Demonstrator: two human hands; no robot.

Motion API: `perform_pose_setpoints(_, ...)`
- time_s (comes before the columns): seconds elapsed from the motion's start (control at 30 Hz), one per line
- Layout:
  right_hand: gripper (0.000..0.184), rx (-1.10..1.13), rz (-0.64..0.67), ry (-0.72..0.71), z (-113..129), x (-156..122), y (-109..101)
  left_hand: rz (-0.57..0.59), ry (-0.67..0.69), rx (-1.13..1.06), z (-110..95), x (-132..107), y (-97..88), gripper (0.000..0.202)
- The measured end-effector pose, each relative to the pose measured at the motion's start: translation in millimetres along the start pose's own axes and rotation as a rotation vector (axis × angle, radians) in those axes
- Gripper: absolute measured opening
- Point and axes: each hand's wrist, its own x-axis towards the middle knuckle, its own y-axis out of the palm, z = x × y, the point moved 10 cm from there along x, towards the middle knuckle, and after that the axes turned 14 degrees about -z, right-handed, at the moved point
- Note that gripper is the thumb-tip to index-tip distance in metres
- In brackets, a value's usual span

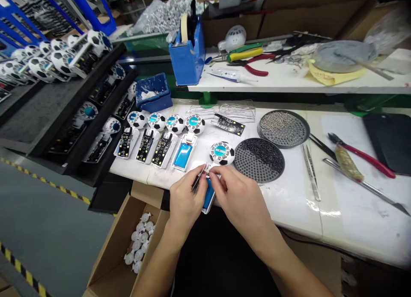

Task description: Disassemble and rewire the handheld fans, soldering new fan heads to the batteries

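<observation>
A fan unit with a soccer-ball head [222,153] lies on the bench, its handle open with a blue battery [208,195] showing. My left hand [188,196] is closed, pinching a thin dark piece with a light edge [198,180], seen nearly edge-on, over the handle. My right hand [239,192] is closed too, thumb and forefinger together at the handle's neck; what they grip is hidden. Left of the hands, another fan handle shows a blue battery [183,155], beside several handles with circuit boards [163,150]. A loose circuit board [229,124] lies behind the ball head.
Two round perforated trays, one with black screws [259,160] and one with silver screws [283,129], stand right of my hands. Beyond are tweezers [311,172], red-handled cutters [362,155] and a knife [369,187]. A carton [111,245] sits below left; black racks [80,95] hold more fans.
</observation>
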Motion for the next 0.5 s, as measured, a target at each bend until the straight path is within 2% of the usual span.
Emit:
perform_pose_setpoints(0.23,0.011,-0.014,0.002,-0.003,2.2,-2.3,6.3,0.026,0.019,-0.008,1.7,-0.5,-0.5,0.025)
perform_pose_setpoints(0.5,0.013,0.041,0.042,0.029,-1.3,-5.0,11.7,-0.020,0.013,0.053,-1.3,-0.3,-0.3,0.022)
